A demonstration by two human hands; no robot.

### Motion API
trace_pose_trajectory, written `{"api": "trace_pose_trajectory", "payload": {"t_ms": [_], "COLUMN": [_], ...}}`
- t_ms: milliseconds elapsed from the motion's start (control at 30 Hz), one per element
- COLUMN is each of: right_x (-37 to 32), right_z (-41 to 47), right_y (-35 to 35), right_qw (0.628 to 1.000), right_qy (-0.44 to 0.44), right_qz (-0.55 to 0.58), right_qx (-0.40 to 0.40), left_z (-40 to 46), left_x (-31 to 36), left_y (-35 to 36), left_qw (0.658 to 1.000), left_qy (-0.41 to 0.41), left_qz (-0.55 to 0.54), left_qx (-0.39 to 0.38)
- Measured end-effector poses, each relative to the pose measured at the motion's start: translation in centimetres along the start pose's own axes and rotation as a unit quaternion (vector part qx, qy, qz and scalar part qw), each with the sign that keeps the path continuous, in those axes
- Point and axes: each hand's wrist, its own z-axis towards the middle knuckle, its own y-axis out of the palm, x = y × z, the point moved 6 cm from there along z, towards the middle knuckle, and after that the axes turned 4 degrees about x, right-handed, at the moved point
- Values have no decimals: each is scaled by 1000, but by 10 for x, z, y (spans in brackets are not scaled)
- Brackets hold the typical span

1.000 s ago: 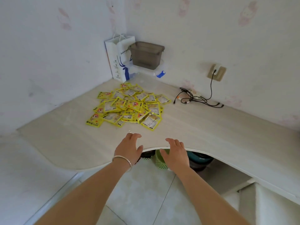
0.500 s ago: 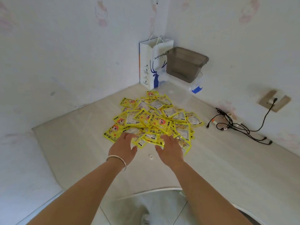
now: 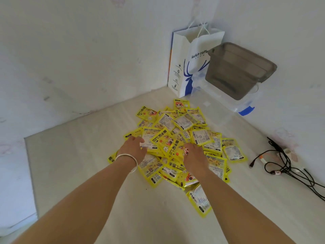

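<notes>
A heap of several yellow hand-warmer packets (image 3: 182, 120) lies on the pale desk (image 3: 79, 155) near the corner. Both my forearms reach into its near side. My left hand (image 3: 132, 148), a silver bangle on its wrist, pinches the left edge of one packet (image 3: 149, 140) whose printed white side faces up. My right hand (image 3: 192, 156) lies on the pile, its fingers pushed under a yellow packet (image 3: 175, 145) and hidden. One loose packet (image 3: 199, 201) lies apart, beside my right forearm.
In the corner stands a white and blue paper bag (image 3: 181, 67). Beside it a grey plastic bin (image 3: 237, 71) sits on a clear box with a blue clip (image 3: 246, 106). Tangled black cables (image 3: 284, 166) lie at the right, by the wall.
The camera has moved in closer. Both hands have gone forward from the near edge of the pile into it. My left hand now pinches a packet.
</notes>
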Motion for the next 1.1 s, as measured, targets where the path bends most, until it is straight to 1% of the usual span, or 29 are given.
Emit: {"api": "trace_pose_trajectory", "payload": {"t_ms": [167,267,333,400,500,567,600,700,767,833,867,900,967,1033,1100], "right_x": [4,0,-4,-3,-4,-11,-16,-34,-43,-48,-49,-49,-46,-41,-33], "right_z": [22,32,38,46,56,63,66,72,75,75,75,76,75,72,68], "right_y": [13,8,1,1,-1,1,3,13,22,24,22,21,16,12,9], "right_qw": [997,996,996,998,987,972,969,975,987,994,995,996,990,980,971], "right_qy": [10,11,17,53,118,129,124,78,38,22,23,30,60,75,96], "right_qz": [-48,-85,-90,-39,105,187,202,184,113,37,21,31,111,177,213], "right_qx": [-55,-26,-12,-21,-40,-59,-72,-98,-111,-104,-94,-82,-60,-50,-41], "left_z": [33,51,62,71,79,83,84,85,84,82,81,81,81,81,80], "left_x": [-10,-13,-14,-14,-13,-13,-13,-12,-10,-6,-5,-4,-3,2,9], "left_y": [16,23,25,24,24,26,26,30,33,37,39,40,41,42,44], "left_qw": [997,995,994,993,990,988,987,985,983,983,984,984,984,985,981], "left_qy": [-44,-52,-65,-87,-122,-133,-136,-136,-137,-124,-114,-106,-90,-53,-15], "left_qz": [4,9,10,-5,-30,-29,-28,-52,-80,-79,-72,-68,-56,7,72], "left_qx": [-60,-82,-83,-73,-68,-74,-78,-90,-94,-109,-118,-126,-142,-166,-178]}}
